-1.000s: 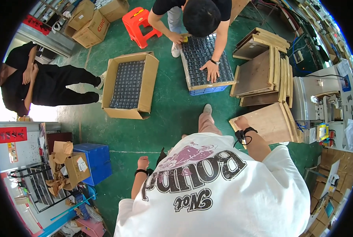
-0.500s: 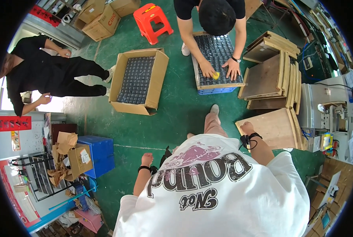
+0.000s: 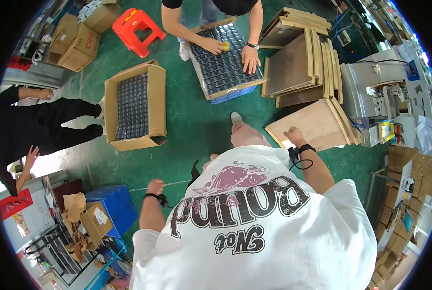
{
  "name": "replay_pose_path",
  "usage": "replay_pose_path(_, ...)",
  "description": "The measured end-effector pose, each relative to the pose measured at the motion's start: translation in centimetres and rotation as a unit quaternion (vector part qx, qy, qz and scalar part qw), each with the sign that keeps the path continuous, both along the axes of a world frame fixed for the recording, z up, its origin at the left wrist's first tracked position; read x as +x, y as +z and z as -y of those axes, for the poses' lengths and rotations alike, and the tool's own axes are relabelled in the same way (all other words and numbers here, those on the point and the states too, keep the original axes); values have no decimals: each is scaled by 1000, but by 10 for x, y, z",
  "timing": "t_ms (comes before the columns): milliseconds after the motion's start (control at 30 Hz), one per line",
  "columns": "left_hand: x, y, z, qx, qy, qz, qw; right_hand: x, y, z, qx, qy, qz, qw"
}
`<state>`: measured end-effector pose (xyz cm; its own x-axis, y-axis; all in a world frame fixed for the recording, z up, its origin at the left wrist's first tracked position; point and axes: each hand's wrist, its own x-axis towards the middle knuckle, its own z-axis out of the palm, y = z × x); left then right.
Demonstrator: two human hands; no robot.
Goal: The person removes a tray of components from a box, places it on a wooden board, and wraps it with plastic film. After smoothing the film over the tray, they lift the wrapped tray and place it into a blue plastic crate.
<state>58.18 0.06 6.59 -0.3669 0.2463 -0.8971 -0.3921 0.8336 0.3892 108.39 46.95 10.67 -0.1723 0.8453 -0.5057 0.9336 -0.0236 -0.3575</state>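
My left hand hangs over the green floor, fingers curled in, and no object shows in it. A dark band circles that wrist. My right hand is also closed in a loose fist, above the edge of a wooden board that leans at the right; nothing is visible in it either. The right wrist carries a black band with a cable. Ahead of me, a tray of dark parts rests on a blue crate. A co-worker's hand presses a yellow sponge onto those parts, the other lying flat beside it.
An open carton with rows of dark parts stands ahead on the left, near another person's legs. Behind it is a red stool. More wooden boards lean on the right, beside machinery. A blue box stands at the left.
My view has turned right, so the tray, carton and stool sit further left. The co-worker's sponge hand has moved across the parts. The person at the left has shifted their arms.
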Motion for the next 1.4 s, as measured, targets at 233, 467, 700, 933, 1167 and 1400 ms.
replay_pose_path(233,-177,92,-114,-160,-401,-493,756,94,-39,-52,-161,86,142,973)
replay_pose_path(467,-212,92,-304,92,-86,-382,916,30,-52,-180,-229,150,114,955)
replay_pose_path(700,-72,-12,-480,115,-125,-113,979,-90,-131,-306,11,299,23,954)
replay_pose_path(933,-21,-120,-505,2,-71,-108,992,-167,-206,-319,-59,149,-25,987)
replay_pose_path(1167,46,-177,-559,18,-93,-219,971,-116,-274,-324,-21,-16,7,1000)
replay_pose_path(1400,22,-235,-509,-11,-78,-277,958,-162,-265,-323,-244,-64,-67,965)
